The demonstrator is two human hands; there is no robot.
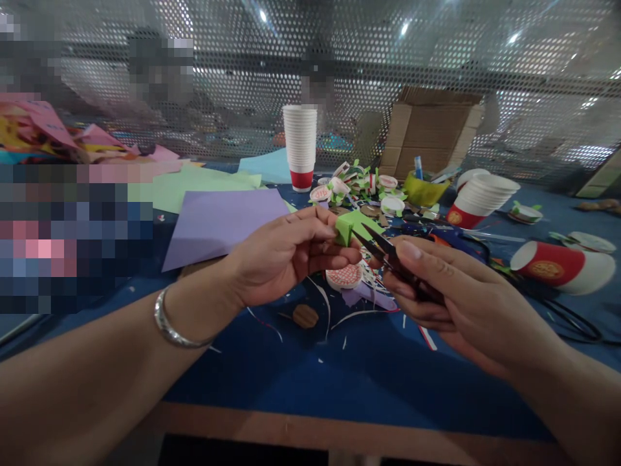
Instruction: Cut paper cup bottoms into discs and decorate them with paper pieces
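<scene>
Between the thumb and fingers of my left hand point(301, 246) is a small folded piece of bright green paper point(345, 229). My right hand point(446, 291) grips a pair of dark scissors point(381, 249), its fingers covering the handles. The blades are parted and point left, their tips close beside the green paper; I cannot tell whether they touch it. Below my left fingers lies a round piece with a red-and-white pattern point(344, 276), among thin white paper strips and a purple scrap point(371, 296).
A purple sheet point(228, 223) and green sheets point(167, 188) lie left. Behind stand stacked paper cups point(301, 145), small cup pieces with green bits point(356, 181) and a yellow-green holder point(424, 189). More cups point(485, 197), a tipped cup point(557, 267) and black cable point(567, 317) are right.
</scene>
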